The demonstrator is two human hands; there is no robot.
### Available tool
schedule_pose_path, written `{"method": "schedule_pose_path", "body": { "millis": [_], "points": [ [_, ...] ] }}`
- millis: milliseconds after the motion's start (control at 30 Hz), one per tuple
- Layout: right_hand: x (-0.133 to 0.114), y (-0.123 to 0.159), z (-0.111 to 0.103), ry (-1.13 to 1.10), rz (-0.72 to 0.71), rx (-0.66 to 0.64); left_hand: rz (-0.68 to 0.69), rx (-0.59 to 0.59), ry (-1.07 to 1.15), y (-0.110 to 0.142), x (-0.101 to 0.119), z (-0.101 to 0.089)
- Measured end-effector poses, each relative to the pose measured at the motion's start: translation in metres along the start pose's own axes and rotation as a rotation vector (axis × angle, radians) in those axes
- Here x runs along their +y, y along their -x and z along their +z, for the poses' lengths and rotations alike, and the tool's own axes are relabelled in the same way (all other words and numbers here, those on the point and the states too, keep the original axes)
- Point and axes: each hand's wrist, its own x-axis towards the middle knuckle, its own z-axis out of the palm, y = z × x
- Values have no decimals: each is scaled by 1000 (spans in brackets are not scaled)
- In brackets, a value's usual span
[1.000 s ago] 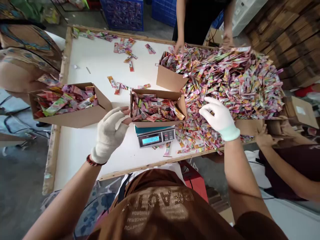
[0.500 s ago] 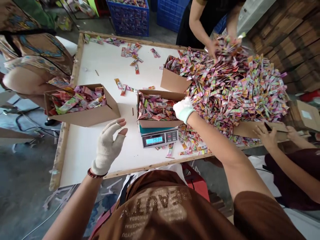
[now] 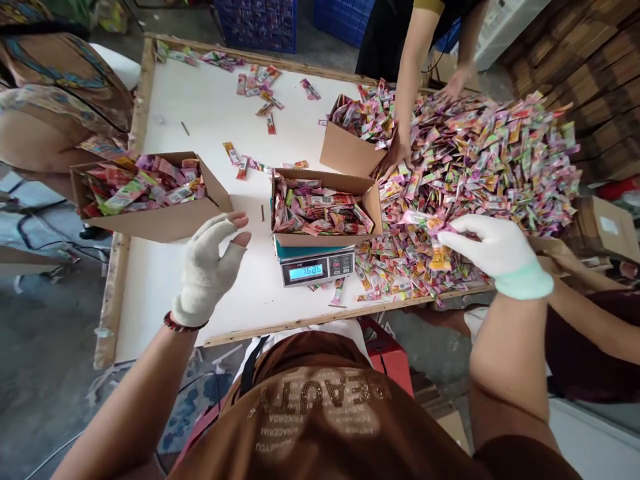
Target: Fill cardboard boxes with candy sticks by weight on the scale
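My left hand, in a white glove with bare fingertips, hovers over the table left of the scale, fingers apart and holding nothing. My gloved right hand is closed on a few small candy packets, above the near side of the packet pile. On the digital scale, its blue display lit, stands an open cardboard box filled with similar packets. The table hides none of the scale's front; the box covers most of its plate.
Another filled box stands at the table's left edge, and a third box behind the scale. A co-worker's hand reaches beside that third box. Loose packets lie toward the back. A wooden rim edges the table.
My right hand has moved from the box on the scale rightward to the pile and now holds packets. The scale's reading has changed. A co-worker's hand has moved beside the rear box.
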Motion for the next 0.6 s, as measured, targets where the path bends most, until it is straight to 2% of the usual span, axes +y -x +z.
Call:
{"method": "schedule_pose_path", "body": {
  "millis": [133,267,333,467,600],
  "points": [
    [43,22,14,-19,129,5,56,-5,-11,-30,24,5],
    [63,27,20,2,159,-21,124,5,8,-52,46,15],
    [65,24,18,14,162,-22,150,33,26,-60,57,20],
    [71,11,14,95,149,-50,199,17,69,-71,78,27],
    [88,-10,16,242,118,-99,223,-37,85,-77,96,31]
  ]
}}
